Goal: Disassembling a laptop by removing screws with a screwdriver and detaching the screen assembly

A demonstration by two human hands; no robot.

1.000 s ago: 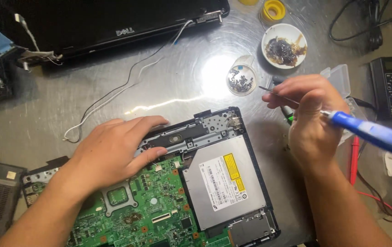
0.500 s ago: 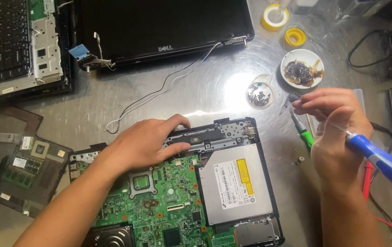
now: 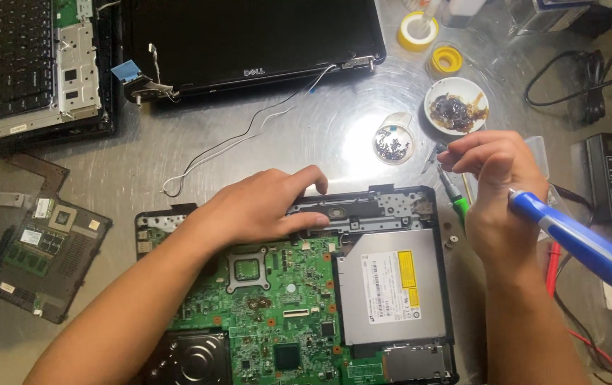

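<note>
Head view shows the left hand (image 3: pixel 259 207) lying flat, fingers spread and gripping nothing, on the top edge of the opened black laptop base (image 3: pixel 363 214) with its bare green circuit board (image 3: pixel 263 314) and silver optical drive (image 3: pixel 391 285), near the middle of the scratched metal bench (image 3: pixel 106 171). The right hand (image 3: pixel 495 192) hovers just off the base's upper right corner, fingers curled around the blue-handled screwdriver (image 3: pixel 577 242), fingertips pinched together; whether they pinch a screw I cannot tell. A small clear cup of screws (image 3: pixel 394 145) and a white dish of dark residue (image 3: pixel 456 105) sit just beyond that hand, toward the bench's far edge. I judge that anything tiny in the pinch could drop onto the board or roll away on the smooth metal, and a sweep of the wrist could tip the cup. Pressure from the flat palm could flex the board, and the tool tip may slip and scratch it
</note>
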